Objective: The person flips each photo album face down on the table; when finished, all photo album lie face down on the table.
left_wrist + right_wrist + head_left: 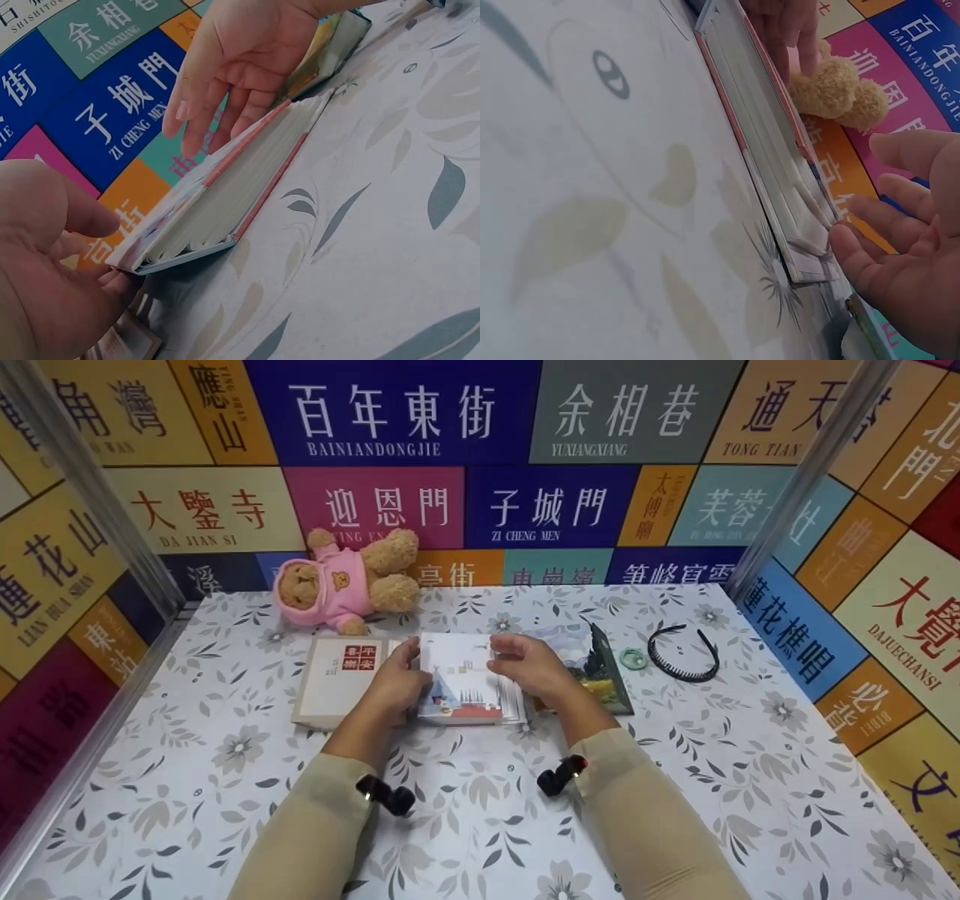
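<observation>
1. A book (469,682) with a white picture cover lies flat on the flowered table (675,780), in the middle, between both hands; the left wrist view shows its page edges (225,202) and a red spine line.
2. The left hand (397,682) sits at the book's left edge; its fingers are curled round that edge, thumb (86,214) on top, the others under the cover.
3. The right hand (525,660) hangs over the book's right upper corner; its fingers (870,259) are loosely spread and almost straight, tips just beside the page edges; whether they touch cannot be told.
4. A beige book (334,679) with a red stamp lies just left of the first, touching it; a dark landscape book (600,671) lies just right, partly under the right wrist.
5. A teddy bear (352,581) in a pink hoodie lies at the back, near the wall; a green ring (634,658) and a black hairband (684,654) lie to the right, well apart from the hands.
</observation>
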Action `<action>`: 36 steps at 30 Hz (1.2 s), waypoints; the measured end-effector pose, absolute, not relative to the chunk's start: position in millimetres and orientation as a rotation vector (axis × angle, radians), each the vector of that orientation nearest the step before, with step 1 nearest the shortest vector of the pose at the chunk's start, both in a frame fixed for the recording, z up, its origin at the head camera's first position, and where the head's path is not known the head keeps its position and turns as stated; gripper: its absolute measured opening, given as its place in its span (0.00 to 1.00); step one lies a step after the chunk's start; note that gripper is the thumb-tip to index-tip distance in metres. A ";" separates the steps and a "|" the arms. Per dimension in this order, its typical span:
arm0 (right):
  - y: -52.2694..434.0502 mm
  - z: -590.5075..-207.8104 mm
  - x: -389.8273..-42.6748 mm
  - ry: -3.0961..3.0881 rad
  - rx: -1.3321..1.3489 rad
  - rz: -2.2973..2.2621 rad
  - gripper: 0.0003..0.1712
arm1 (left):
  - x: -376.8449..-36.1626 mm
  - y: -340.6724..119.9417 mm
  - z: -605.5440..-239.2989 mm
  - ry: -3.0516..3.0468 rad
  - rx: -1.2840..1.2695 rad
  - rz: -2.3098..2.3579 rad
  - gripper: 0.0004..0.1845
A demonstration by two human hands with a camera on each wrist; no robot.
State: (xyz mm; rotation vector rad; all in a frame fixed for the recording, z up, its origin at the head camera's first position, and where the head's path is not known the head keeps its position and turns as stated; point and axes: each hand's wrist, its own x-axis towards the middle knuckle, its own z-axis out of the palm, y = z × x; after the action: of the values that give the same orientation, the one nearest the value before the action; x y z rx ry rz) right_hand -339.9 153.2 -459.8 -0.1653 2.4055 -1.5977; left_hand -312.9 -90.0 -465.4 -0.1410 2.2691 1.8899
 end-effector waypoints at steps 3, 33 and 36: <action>153.1 -458.3 -339.4 2.418 -0.158 -1.565 0.32 | -312.3 -88.7 -467.5 2.245 -0.169 1.877 0.42; 124.1 -432.2 -310.8 2.287 -0.505 -1.718 0.30 | -300.5 -91.8 -424.4 1.855 0.053 2.380 0.26; 116.6 -425.2 -302.6 2.194 -0.549 -1.859 0.32 | -297.9 -88.4 -419.7 1.937 0.150 2.391 0.26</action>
State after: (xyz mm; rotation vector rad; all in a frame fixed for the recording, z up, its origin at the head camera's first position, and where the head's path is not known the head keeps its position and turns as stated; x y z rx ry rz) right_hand -302.6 116.6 -425.2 -0.5489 2.1944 -1.8592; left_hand -297.9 -88.4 -419.7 0.1504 1.9374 2.3908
